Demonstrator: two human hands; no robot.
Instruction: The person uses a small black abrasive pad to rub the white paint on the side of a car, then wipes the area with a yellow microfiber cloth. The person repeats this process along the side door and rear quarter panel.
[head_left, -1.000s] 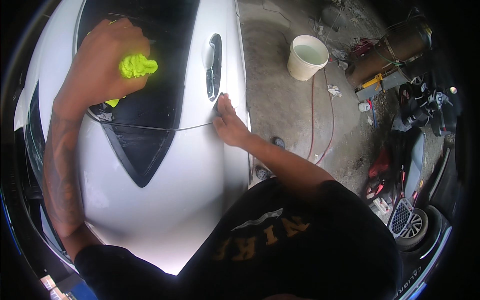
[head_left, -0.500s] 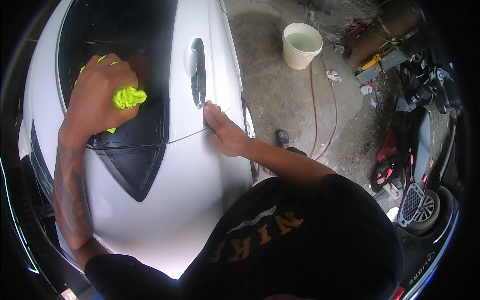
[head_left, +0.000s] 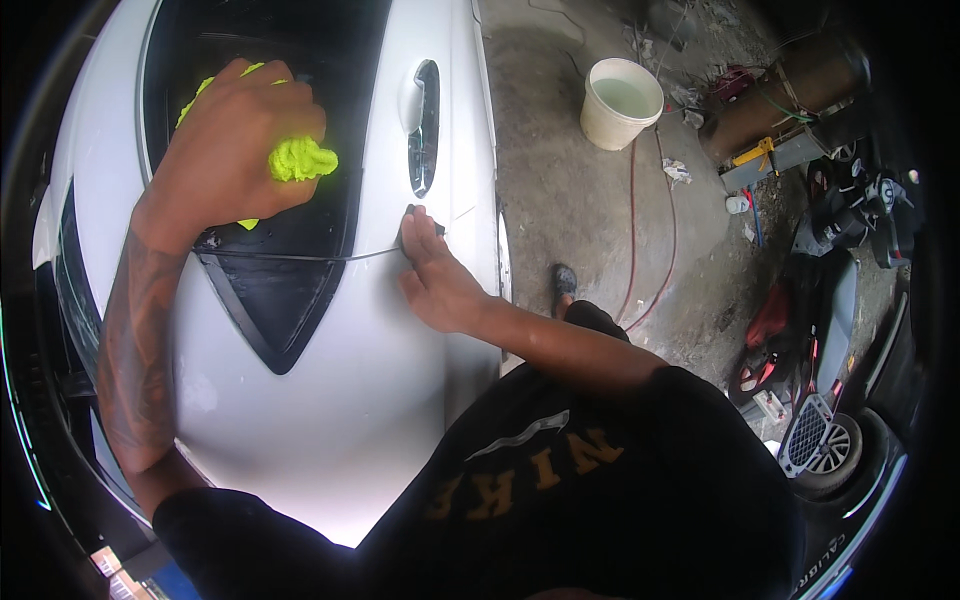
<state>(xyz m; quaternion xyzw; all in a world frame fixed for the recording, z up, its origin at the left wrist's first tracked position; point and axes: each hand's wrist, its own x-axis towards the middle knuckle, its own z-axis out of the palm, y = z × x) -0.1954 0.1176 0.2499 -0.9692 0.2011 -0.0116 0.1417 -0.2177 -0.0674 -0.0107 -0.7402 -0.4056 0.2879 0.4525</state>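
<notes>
My left hand is closed round a bright yellow-green microfiber cloth, pressing it on the dark side window of a white car. Folds of the cloth stick out past the fingers on both sides. My right hand lies with fingers stretched along the car's white side panel, just below the chrome door handle. A small dark patch shows at its fingertips; I cannot tell what it is. Below the window, a dark triangular quarter glass narrows to a point.
A white bucket of cloudy liquid stands on the concrete floor at the upper right. A reddish hose runs along the floor. Farther right are a motorcycle, a brown cylinder and a dark vehicle's wheel.
The view has shifted, so the car and bucket sit a little farther right and higher. My left hand still grips the cloth on the glass, and my right hand stays on the panel.
</notes>
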